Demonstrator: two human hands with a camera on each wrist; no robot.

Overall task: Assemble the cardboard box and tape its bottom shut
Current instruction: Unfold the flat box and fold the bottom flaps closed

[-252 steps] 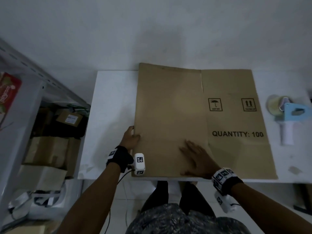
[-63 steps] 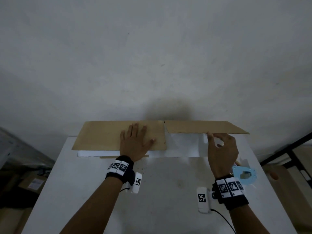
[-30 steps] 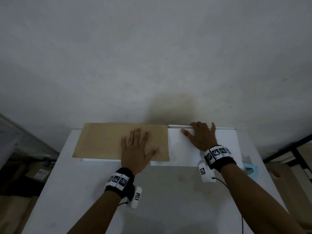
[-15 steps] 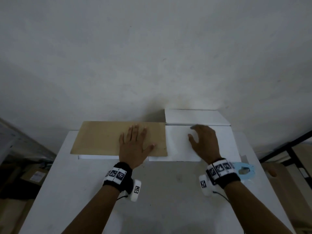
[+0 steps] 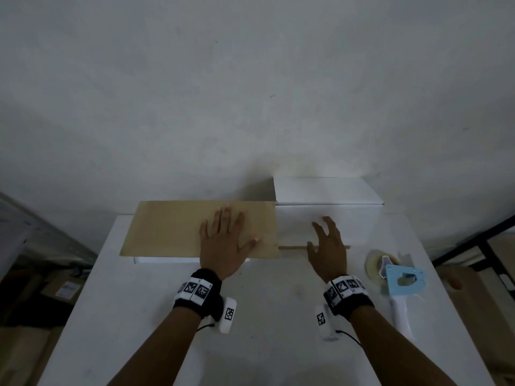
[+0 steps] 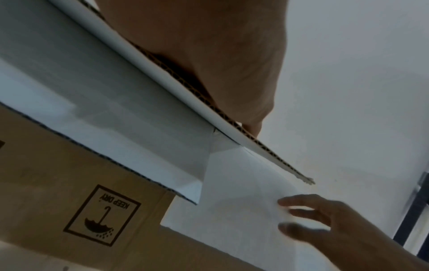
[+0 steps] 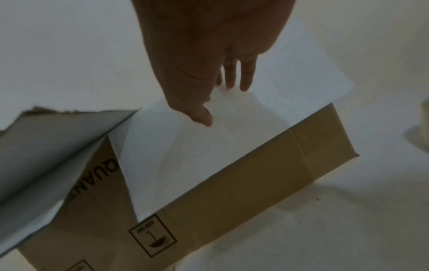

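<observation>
On the counter (image 5: 250, 316), my left hand (image 5: 223, 246) lies flat on the brown flap (image 5: 172, 229), pinning it folded. Right hand (image 5: 328, 249), fingers loose and empty, hovers at the white flap (image 5: 356, 227), likely to fold it next.

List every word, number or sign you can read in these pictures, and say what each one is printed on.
"KEEP DRY", upside down over an umbrella sign: on the brown side of the cardboard box.
"QUAN", cut off by a white flap: same box side.
Umbrella sign's caption in the right wrist view: too blurred to read.
Square black-and-white code markers on the wristbands: patterns, no words.
</observation>
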